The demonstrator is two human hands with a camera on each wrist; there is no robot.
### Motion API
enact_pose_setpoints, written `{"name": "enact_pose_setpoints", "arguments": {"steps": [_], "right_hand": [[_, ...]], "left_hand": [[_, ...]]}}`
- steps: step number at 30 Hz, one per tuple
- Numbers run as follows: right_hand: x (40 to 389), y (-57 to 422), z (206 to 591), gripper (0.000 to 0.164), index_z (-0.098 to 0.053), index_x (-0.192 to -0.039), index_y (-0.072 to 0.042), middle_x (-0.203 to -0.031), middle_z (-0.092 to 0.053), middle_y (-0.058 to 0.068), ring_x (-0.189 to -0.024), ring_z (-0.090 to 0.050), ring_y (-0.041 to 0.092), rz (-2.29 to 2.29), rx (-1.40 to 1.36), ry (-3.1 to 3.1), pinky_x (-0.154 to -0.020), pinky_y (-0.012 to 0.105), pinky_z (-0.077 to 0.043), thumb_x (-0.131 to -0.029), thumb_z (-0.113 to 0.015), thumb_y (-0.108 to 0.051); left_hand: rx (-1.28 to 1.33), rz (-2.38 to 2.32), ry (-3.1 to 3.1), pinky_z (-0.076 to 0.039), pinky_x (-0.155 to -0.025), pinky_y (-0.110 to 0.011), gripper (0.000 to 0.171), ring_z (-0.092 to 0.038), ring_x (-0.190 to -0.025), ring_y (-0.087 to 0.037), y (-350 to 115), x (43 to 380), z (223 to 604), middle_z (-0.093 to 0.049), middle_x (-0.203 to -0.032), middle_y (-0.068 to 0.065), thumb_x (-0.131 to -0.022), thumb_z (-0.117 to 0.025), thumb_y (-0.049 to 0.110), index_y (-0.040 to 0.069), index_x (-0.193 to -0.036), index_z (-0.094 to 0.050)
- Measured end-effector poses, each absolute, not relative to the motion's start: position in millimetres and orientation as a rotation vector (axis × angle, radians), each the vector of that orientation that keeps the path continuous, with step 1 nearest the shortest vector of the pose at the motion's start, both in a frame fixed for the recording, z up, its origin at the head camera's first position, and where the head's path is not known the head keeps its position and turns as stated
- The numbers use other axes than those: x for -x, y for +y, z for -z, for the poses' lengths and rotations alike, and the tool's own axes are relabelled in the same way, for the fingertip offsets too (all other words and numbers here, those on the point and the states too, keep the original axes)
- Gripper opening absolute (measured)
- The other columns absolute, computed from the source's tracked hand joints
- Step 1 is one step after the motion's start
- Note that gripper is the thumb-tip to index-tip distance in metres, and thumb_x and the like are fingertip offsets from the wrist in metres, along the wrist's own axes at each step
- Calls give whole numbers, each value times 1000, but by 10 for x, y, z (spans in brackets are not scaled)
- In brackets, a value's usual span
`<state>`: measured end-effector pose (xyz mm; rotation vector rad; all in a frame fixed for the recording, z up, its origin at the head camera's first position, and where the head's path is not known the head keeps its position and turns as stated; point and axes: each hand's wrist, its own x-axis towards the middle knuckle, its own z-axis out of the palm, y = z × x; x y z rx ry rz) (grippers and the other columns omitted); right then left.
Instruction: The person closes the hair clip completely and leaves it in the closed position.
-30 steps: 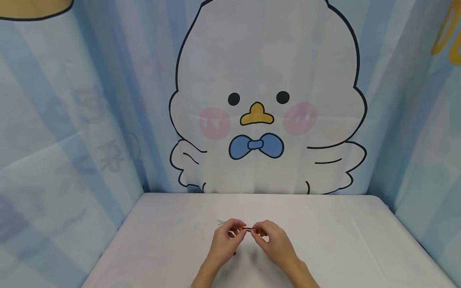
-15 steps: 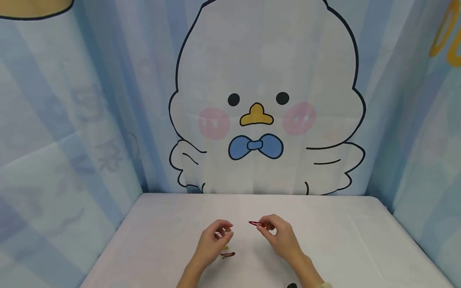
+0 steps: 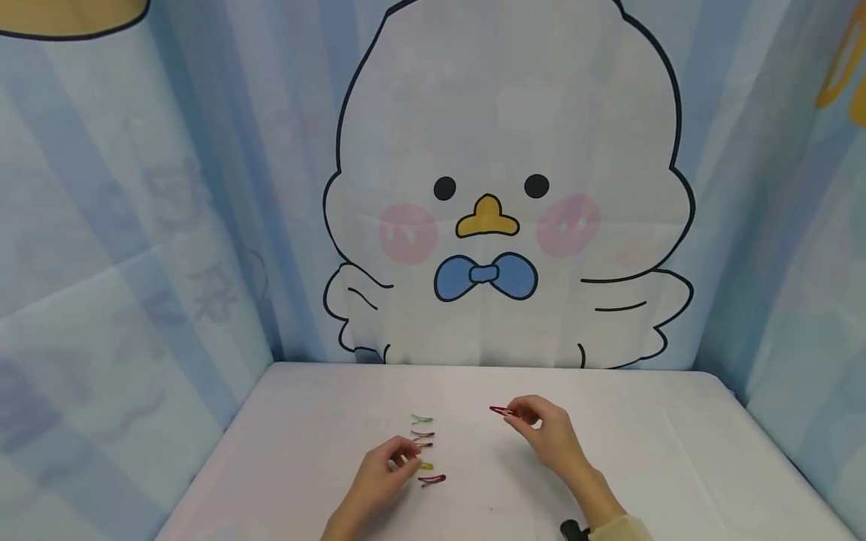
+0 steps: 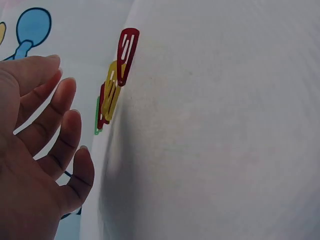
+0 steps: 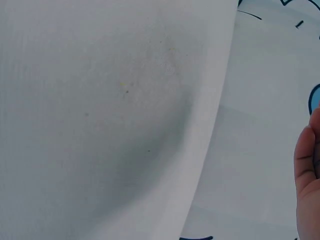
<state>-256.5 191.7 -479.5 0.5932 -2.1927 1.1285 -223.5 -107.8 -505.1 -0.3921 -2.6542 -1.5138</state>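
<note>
My right hand (image 3: 551, 439) pinches a red snap hair clip (image 3: 499, 411) between thumb and fingertips, raised over the table right of centre. Several more hair clips lie in a front-to-back column: a green one (image 3: 422, 419) at the back, dark red ones (image 3: 424, 434) behind the middle, a yellow one (image 3: 426, 466), and a red one (image 3: 433, 479) in front. Beside this column, on its left, my left hand (image 3: 379, 473) hovers with loosely bent fingers and nothing in them. The left wrist view shows those fingers apart from the red clip (image 4: 129, 55).
A white cloth covers the table (image 3: 609, 451). Behind it hangs a curtain (image 3: 501, 113) printed with a white bird, and blue-striped curtains (image 3: 122, 263) close off both sides. A black object (image 3: 573, 530) sits at the right wrist by the sleeve.
Both hands were together at the red hair clip. The left has let go and drawn back left and toward the front; the right has carried the clip right. The column of clips is now uncovered.
</note>
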Motion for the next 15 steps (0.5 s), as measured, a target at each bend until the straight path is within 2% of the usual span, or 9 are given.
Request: {"name": "enact_pose_setpoints", "arguments": {"steps": [4,15], "right_hand": [[2589,1975,4825,26,-70,-91,-9,-80,-62,-12,-69,-56,5,-1144,-556,-2229,-62,25,-51,-74,-84,6],[2685,2091,4794,19,-71,-92,-8,-78,-61,-9,-69,-55,7,-1163,-452,-2369,-63,25,-50,-80,-82,1]], "left_hand": [[399,1518,-2669,-46,-67,-26,12,-56,-76,-9,-1141,2211,5080,-63,-88,5,-89,-76,11,9,-99,-69],[454,1500,-2736,-45,-65,-25,13,-54,-73,-7,-1227,2208,5092,-61,-84,6,-86,-78,9,9,-96,-68]]}}
